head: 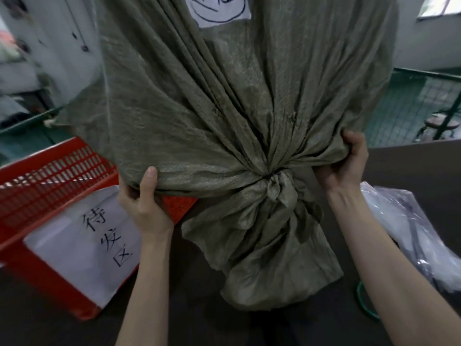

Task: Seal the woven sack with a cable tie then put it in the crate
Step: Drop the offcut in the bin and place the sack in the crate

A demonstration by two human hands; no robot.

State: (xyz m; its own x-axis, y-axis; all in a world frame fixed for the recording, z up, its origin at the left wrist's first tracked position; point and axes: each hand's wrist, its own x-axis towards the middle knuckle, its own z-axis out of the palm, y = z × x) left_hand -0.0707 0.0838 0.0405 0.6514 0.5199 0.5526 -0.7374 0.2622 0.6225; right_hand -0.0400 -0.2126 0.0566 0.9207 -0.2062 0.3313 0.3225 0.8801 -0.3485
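The woven sack looks sealed at its cinched neck. Left grip and right grip clamp its fabric; loading the red crate remains.

Plastic bag, green ring on dark table.

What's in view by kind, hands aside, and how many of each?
woven sack: 1
red crate: 1
clear plastic bag: 1
green ring: 1
paper labels: 2, the crate label and the sack label
total: 6
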